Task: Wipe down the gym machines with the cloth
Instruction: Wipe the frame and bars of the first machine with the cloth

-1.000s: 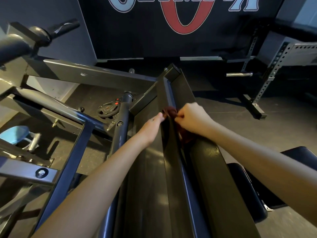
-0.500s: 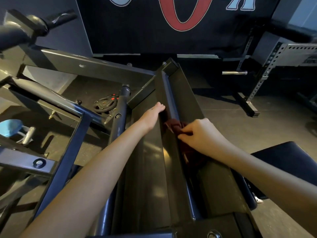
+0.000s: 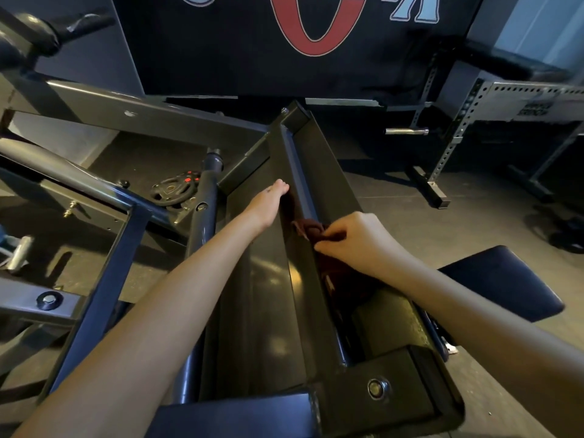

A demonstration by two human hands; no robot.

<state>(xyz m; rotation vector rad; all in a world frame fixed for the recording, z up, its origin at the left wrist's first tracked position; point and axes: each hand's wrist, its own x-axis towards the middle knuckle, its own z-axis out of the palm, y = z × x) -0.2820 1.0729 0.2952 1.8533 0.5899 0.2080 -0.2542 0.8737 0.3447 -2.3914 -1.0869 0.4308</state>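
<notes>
Reaches both bare arms out over the gym machine (image 3: 262, 311), along its long dark rail (image 3: 298, 172). Pinches a dark red cloth (image 3: 311, 230) in the right hand (image 3: 354, 238), fingers curled round a bunched fold, pressing it to the right side of the rail about midway along; leaves the rest of the cloth trailing down that same side toward the rail's near end, partly in shadow. Lays the left hand (image 3: 268, 203) on the sloped panel just left of the rail, a little farther along than the cloth, fingers straight and close together, touching metal and holding nothing. Left of the rail, on the floor past a round post (image 3: 203, 216), a black weight plate (image 3: 175, 192) with red marks. At the rail's near end, a bolt head (image 3: 376, 388) set in a dark bracket. Right of the rail, a black pad (image 3: 502, 282) jutting out, and beyond it a perforated rack upright (image 3: 450, 150). Past the rail's far end, a black wall banner (image 3: 221, 42) with a red letter
</notes>
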